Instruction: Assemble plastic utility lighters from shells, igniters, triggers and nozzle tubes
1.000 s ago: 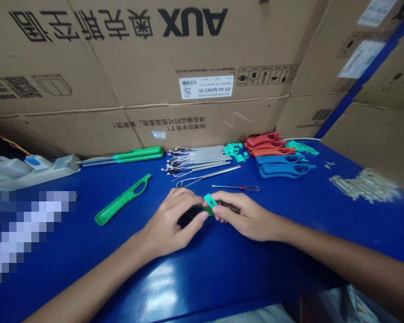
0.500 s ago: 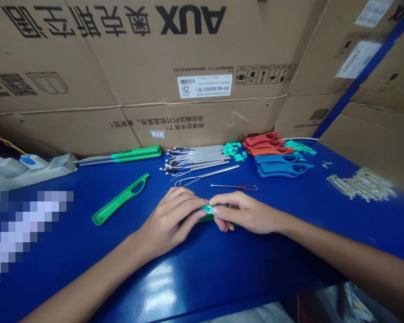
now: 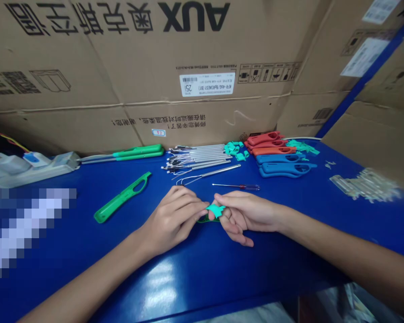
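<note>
My left hand (image 3: 175, 220) and my right hand (image 3: 245, 213) meet at the middle of the blue table (image 3: 195, 269). Between their fingertips sits a small teal plastic clip (image 3: 214, 210), pinched by my right thumb and forefinger. Under it a dark green handle piece (image 3: 205, 220) shows, mostly hidden by my curled left fingers, which hold it. My right lower fingers are spread loosely below the clip.
A loose green handle (image 3: 121, 198) lies left of the hands. Behind them are a small screwdriver (image 3: 237, 186), metal rods (image 3: 198, 159), teal clips (image 3: 235, 150), red handles (image 3: 265, 142), blue handles (image 3: 284, 166), and clear parts (image 3: 363, 184) at right. Cardboard boxes (image 3: 188, 67) wall the back.
The teal clip was turned and lowered against the green piece, then lifted slightly. My right hand's lower fingers have spread out below it. My left hand has barely moved.
</note>
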{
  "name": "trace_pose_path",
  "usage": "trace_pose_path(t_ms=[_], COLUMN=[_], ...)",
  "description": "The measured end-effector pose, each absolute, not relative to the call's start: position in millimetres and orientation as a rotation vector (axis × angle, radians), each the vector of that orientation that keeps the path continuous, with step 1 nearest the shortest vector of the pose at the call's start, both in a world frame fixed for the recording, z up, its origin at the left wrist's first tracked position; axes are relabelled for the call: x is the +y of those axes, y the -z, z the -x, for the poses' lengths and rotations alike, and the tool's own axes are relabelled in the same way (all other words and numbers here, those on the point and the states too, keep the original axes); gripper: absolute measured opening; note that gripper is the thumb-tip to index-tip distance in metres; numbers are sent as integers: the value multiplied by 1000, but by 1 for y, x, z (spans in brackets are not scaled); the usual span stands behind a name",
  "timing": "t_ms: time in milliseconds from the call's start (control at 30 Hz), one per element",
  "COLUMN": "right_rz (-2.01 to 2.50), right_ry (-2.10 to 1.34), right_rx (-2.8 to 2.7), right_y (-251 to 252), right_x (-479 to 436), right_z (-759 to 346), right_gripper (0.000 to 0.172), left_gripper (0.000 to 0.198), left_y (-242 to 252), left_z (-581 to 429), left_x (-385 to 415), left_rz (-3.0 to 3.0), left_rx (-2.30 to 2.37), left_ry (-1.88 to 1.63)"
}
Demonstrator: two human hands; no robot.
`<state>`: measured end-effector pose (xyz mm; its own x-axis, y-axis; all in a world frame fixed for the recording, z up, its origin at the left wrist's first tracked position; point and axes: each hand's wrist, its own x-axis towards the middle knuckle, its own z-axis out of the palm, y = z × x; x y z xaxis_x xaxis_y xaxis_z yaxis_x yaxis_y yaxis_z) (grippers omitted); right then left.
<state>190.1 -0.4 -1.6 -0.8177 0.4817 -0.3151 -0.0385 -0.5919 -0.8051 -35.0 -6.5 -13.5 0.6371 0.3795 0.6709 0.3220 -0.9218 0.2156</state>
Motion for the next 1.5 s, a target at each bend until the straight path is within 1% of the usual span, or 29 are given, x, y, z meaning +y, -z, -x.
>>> trace_pose_path(t_ms=[100, 233, 367, 467, 567, 667, 733, 767, 833, 967, 1033, 1200, 1500], right_rz=[717, 743, 837, 962, 1095, 1198, 1153, 1102, 1002, 899, 867, 877, 863], right_ry=[-2472, -2459, -2402, -2267, -1951, -1356, -966, -833, -694, -626, -585, -558, -539], right_rx=[-1208, -1210, -1255, -1319, -1520, -1801, -1980, -2072, -2255, -2508, -2580, -2616, -2638], right_y=[3, 2, -2, -6, -8, -7, -6, -5, -5, -2, -1, 1, 2], right_x=[0, -1, -1, 1, 2, -1, -3, -5, -6, -6, -5, -2, 0], right_z=[-190, -189, -191, -193, -194, -195, -196, -197, -200, -205, -206, -207, -208], right_gripper=[43, 43, 38, 36, 32, 19, 13, 10, 11, 39, 45, 29, 23], left_gripper=[23, 20, 19, 18, 15, 14, 14, 14, 15, 16, 16, 17, 20], left_y=[13, 12, 11, 10, 11, 11, 12, 12, 11, 10, 10, 11, 13], left_z=[34, 34, 35, 37, 39, 41, 43, 43, 44, 46, 46, 45, 46], left_x=[-6, -6, -6, -5, -2, 0, 1, 1, 1, 1, 2, 3, 2], left_rz=[-2797, -2829, -2848, -2839, -2839, -2850, -2847, -2845, -2845, -2854, -2851, -2826, -2777], left_rx=[598, 587, 584, 623, 692, 781, 820, 830, 843, 847, 845, 840, 847], left_ry=[-1156, -1146, -1138, -1126, -1077, -933, -864, -845, -816, -742, -732, -742, -696])
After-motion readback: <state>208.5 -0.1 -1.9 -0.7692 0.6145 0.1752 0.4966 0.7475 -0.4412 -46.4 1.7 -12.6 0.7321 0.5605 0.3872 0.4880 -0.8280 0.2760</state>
